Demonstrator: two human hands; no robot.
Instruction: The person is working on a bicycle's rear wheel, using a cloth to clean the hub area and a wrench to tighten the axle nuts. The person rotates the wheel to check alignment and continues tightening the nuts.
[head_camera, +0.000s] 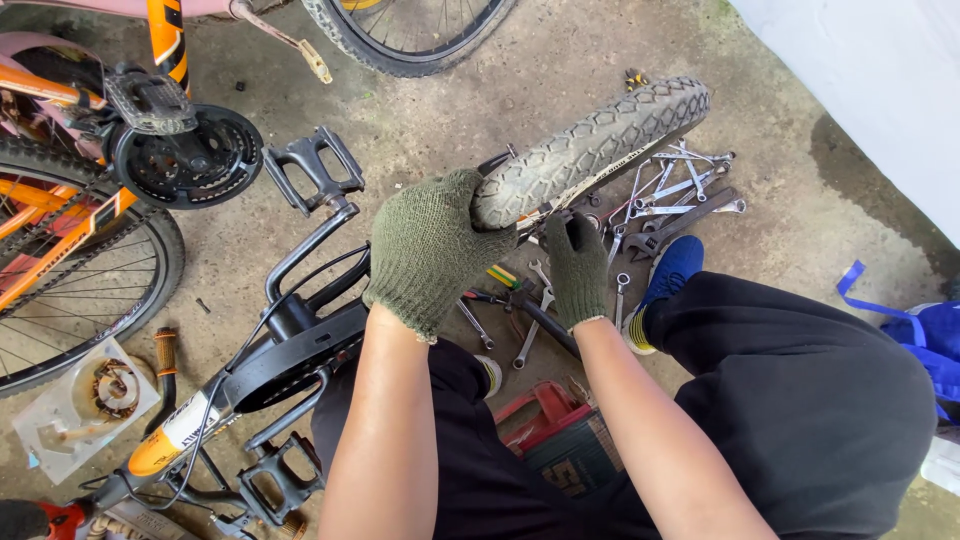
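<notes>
Rubber tyre (590, 145), held above scattered wrenches (670, 195), being worked off the wheel: left hand (430, 250) clamped over its end, right hand (577, 268) pinching the bead. Next: probably prying evenly around the rim.

Both bare forearms reach forward, hands in green knit gloves. The left hand (428, 250) curls, fingers closed in a grip. The right hand (577, 268) appears clenched, fingertips hidden.
</notes>
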